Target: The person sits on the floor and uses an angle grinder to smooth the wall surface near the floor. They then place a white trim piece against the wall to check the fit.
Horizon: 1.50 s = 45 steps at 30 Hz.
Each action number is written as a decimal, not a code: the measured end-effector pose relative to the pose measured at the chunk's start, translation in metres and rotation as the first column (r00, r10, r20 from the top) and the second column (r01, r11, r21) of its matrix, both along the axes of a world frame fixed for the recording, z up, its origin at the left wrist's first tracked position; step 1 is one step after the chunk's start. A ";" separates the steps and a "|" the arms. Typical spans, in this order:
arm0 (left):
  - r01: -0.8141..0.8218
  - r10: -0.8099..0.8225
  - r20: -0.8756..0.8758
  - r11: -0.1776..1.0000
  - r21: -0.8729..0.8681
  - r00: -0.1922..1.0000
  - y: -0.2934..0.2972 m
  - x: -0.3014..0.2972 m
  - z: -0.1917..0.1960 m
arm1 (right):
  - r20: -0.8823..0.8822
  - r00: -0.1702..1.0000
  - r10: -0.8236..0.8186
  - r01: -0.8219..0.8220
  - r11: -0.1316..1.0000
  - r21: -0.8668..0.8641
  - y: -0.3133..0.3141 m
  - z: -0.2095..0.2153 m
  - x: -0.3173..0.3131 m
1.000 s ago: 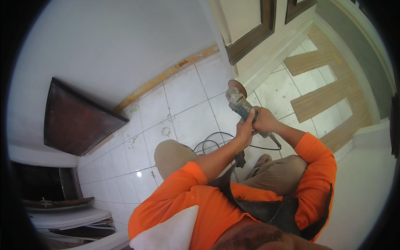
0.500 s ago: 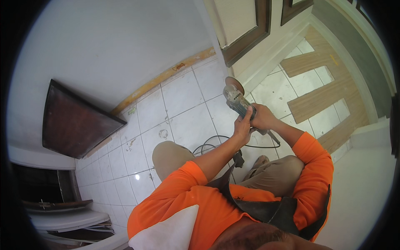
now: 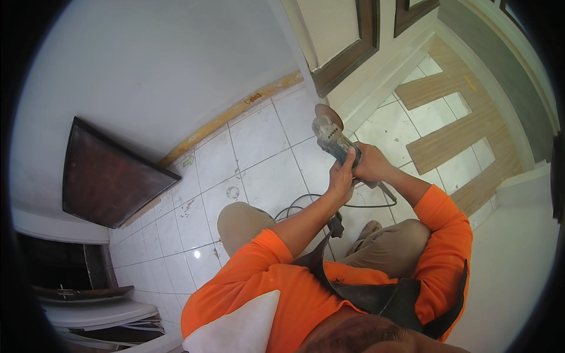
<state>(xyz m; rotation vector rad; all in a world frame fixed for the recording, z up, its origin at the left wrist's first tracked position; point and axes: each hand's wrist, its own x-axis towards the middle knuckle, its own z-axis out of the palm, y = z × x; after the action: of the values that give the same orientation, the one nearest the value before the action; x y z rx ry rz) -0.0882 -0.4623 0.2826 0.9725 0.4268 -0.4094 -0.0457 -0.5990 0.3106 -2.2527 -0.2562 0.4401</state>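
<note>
- Left hand [image 3: 341, 177]: closed around the rear of the angle grinder [image 3: 335, 143], thumb along its body.
- Right hand [image 3: 372, 163]: closed on the grinder's other side, just beside the left hand.
- Tool position: raised above the tiled floor [image 3: 265, 182], near the floor edge where the wall [image 3: 165, 70] ends in a corner.
- Disc [image 3: 329, 116]: reddish brown, fitted at the far end. From where I stand, contact with the corner and rotation cannot be determined.
- Power cord [image 3: 372, 206]: looped near the person's knees.
- Done, as far as shows: disc mounted; wood-look planks [image 3: 438, 144] covering part of the floor's right side.
- Not done, in my judgement: tile lies uncovered between planks; the yellowish strip [image 3: 235, 113] along the wall's foot looks rough and stained.
- Dark wooden panel [image 3: 115, 173]: leaning against the wall, by the floor's left edge.
</note>
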 end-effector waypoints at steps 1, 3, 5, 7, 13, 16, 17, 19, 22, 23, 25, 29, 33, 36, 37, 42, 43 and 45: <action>0.002 -0.002 0.001 1.000 0.002 1.000 0.000 0.001 0.002 | 0.007 1.000 -0.001 0.001 1.000 0.005 0.000 0.002 0.000; 0.006 -0.006 0.007 1.000 0.007 1.000 0.001 0.001 0.005 | 0.029 1.000 0.004 -0.004 1.000 0.002 0.000 0.004 0.000; 0.011 -0.011 0.017 1.000 0.010 1.000 0.001 0.001 0.009 | 0.037 0.999 -0.004 0.004 1.000 -0.001 -0.001 0.008 0.000; 0.019 -0.019 0.027 1.000 0.018 0.999 0.002 0.001 0.013 | 0.031 0.999 -0.019 0.019 1.000 -0.002 0.001 0.015 -0.001; 0.015 -0.016 0.058 1.000 0.021 0.998 0.000 -0.001 0.024 | 0.084 0.996 -0.007 0.004 0.999 0.032 -0.001 0.023 -0.003; 0.014 -0.016 0.075 1.000 0.026 0.997 0.000 -0.003 0.028 | 0.085 0.996 -0.013 0.011 1.000 0.014 -0.001 0.034 -0.006; 0.016 -0.018 0.081 1.000 0.027 0.997 0.000 -0.003 0.030 | 0.086 0.996 -0.009 0.009 1.000 0.009 -0.001 0.035 -0.007; 0.025 -0.027 0.081 0.999 0.024 0.996 -0.001 -0.004 0.035 | 0.093 0.996 -0.008 0.008 1.000 -0.005 -0.003 0.037 -0.007; 0.036 -0.038 0.089 0.999 0.023 0.995 0.000 -0.003 0.036 | 0.088 0.996 -0.012 0.011 1.000 0.007 -0.003 0.040 -0.007; 0.040 -0.042 0.093 0.999 0.023 0.995 0.000 -0.002 0.036 | 0.086 0.996 -0.015 0.014 1.000 0.006 -0.003 0.043 -0.008; 0.041 -0.042 0.119 0.999 0.010 0.992 0.001 -0.002 0.039 | 0.080 0.997 -0.018 0.018 1.000 0.005 -0.002 0.052 -0.009; 0.062 -0.068 0.106 0.997 0.051 0.992 0.004 -0.003 0.039 | 0.076 0.997 -0.029 0.027 0.999 0.030 -0.001 0.051 -0.011; 0.057 -0.060 0.063 0.998 0.036 0.996 0.000 -0.006 0.044 | 0.042 0.999 -0.018 0.017 1.000 0.017 -0.004 0.042 -0.011; 0.058 -0.060 0.068 0.998 0.033 0.996 0.000 -0.007 0.040 | 0.039 0.999 -0.017 0.017 1.000 -0.011 -0.002 0.037 -0.009; 0.060 -0.062 0.069 0.998 0.031 0.996 0.000 -0.007 0.038 | 0.040 0.999 -0.017 0.018 1.000 -0.022 -0.002 0.036 -0.009; 0.054 -0.055 0.068 0.998 0.027 0.996 0.002 -0.005 0.033 | 0.052 0.999 -0.009 0.010 1.000 -0.023 -0.001 0.034 -0.008; 0.051 -0.053 0.064 0.998 0.027 0.997 0.002 -0.005 0.032 | 0.058 0.998 -0.007 0.009 1.000 -0.030 0.000 0.032 -0.007; 0.048 -0.049 0.058 0.999 0.026 0.997 0.002 -0.005 0.030 | 0.054 0.998 -0.006 0.008 1.000 -0.024 -0.001 0.030 -0.007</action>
<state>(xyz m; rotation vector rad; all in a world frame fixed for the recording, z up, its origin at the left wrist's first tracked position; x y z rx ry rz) -0.0931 -0.4603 0.3130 1.0175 0.3559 -0.4191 -0.0524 -0.5996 0.3402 -2.2904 -0.2722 0.3803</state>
